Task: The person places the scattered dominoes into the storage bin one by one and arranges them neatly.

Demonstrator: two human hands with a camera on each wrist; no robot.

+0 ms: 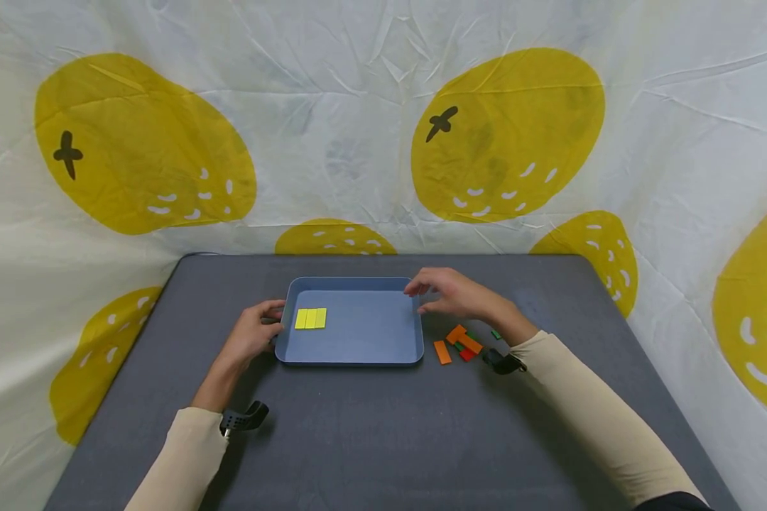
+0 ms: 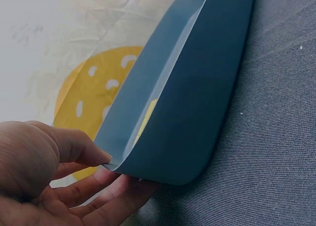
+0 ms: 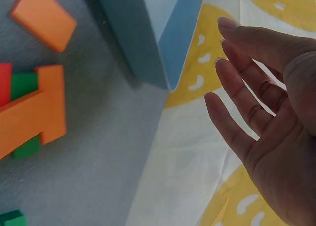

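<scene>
A blue-grey rectangular tray (image 1: 371,326) lies on the dark table, with yellow tiles (image 1: 310,319) side by side in its left part. At its left end, my left hand (image 1: 256,330) grips the wall: the left wrist view shows the thumb (image 2: 84,146) at the rim and the other fingers against the outside. My right hand (image 1: 450,292) hovers at the tray's far right corner, its fingers (image 3: 237,87) loosely bent and holding nothing. In the right wrist view a gap shows between those fingertips and the tray's rim (image 3: 170,85).
Right of the tray, below my right forearm, lies a small loose pile with orange blocks (image 1: 470,344), a red block (image 1: 466,354) and green ones. A separate orange block (image 1: 442,352) lies nearer the tray, and a green block (image 1: 496,334) farther right. A lemon-print cloth (image 1: 332,156) hangs behind the table.
</scene>
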